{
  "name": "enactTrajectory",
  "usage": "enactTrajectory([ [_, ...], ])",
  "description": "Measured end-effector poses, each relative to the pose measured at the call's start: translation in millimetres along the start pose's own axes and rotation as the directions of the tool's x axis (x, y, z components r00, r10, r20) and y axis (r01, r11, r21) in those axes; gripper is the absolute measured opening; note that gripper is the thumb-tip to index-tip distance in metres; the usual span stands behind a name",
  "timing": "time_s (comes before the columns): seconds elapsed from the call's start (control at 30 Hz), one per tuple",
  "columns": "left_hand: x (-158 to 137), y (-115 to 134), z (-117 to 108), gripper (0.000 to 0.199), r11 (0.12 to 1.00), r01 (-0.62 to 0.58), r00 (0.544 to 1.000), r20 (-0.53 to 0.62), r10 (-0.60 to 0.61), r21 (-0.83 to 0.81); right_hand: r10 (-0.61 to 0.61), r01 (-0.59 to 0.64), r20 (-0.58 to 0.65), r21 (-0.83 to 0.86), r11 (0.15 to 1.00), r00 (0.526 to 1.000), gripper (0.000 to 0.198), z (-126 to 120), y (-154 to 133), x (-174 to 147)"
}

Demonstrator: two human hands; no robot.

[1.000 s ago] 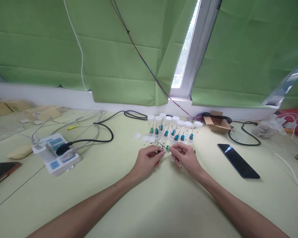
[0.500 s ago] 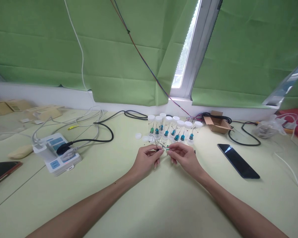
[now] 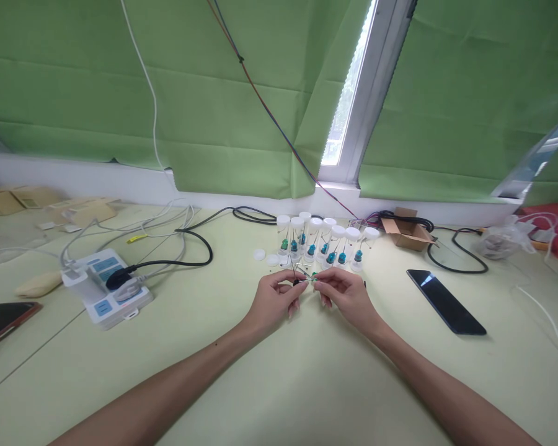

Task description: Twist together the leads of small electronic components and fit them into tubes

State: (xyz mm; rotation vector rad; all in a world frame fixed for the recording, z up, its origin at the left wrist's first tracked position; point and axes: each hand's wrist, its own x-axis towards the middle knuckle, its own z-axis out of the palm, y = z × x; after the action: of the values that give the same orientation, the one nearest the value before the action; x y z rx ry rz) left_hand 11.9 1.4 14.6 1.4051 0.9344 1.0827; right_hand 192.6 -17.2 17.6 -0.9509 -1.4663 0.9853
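Note:
My left hand (image 3: 273,297) is closed in a pinch on a small black piece (image 3: 296,282) with a thin dark rod rising from it. Facing it, my right hand (image 3: 345,293) pinches a small green piece (image 3: 314,277). A thin pale rod spans the gap between the fingertips; which piece it belongs to I cannot tell. Just beyond the hands stand several clear vials (image 3: 314,238) with white caps, holding teal or green pieces with thin stems. Loose white caps (image 3: 259,254) and tiny parts lie by the vials, partly hidden by my fingers.
At left sits a white power strip (image 3: 103,291) with plugs and tangled cables. A black phone (image 3: 446,302) lies at right. Behind it are an open cardboard box (image 3: 407,232), a black cable (image 3: 469,269) and a plastic bag (image 3: 504,238). Green blinds (image 3: 232,111) hang behind the table.
Both hands stay nearly in place. The black piece at the left fingertips shows more, and the thin rod on it has tilted slightly.

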Motion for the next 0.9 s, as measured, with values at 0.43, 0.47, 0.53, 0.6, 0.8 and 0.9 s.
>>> enactTrajectory([
  [0.43, 0.9, 2.4, 1.1, 0.025, 0.999, -0.007, 1.000, 0.010, 0.007, -0.033, -0.013, 0.012, -0.017, -0.088, 0.996, 1.000, 0.019, -0.2, 2.8, -0.1],
  [0.47, 0.9, 2.4, 1.1, 0.025, 0.999, -0.015, 1.000, 0.010, 0.016, -0.041, -0.015, 0.013, -0.020, -0.097, 0.995, 1.000, 0.019, -0.2, 2.8, -0.2],
  [0.53, 1.3, 2.0, 1.2, 0.025, 0.998, -0.040, 0.999, 0.014, 0.041, -0.055, -0.022, 0.019, -0.024, -0.116, 0.993, 0.999, 0.019, -0.1, 2.7, -0.3],
  [0.6, 2.3, 1.1, 1.1, 0.029, 0.996, -0.069, 0.997, 0.021, 0.070, -0.060, -0.032, 0.028, -0.026, -0.139, 0.990, 0.999, 0.018, 0.2, 2.5, -0.5],
  [0.8, 5.6, -2.4, -0.3, 0.035, 0.996, -0.075, 0.997, -0.006, 0.075, -0.038, -0.062, 0.055, -0.023, -0.233, 0.971, 0.998, 0.014, 1.4, 0.6, -2.0],
  [0.9, 5.1, -2.8, -0.5, 0.036, 0.997, -0.080, 0.997, -0.014, 0.080, -0.010, -0.084, 0.074, -0.023, -0.283, 0.956, 0.996, 0.013, 1.4, 0.5, -2.4],
])
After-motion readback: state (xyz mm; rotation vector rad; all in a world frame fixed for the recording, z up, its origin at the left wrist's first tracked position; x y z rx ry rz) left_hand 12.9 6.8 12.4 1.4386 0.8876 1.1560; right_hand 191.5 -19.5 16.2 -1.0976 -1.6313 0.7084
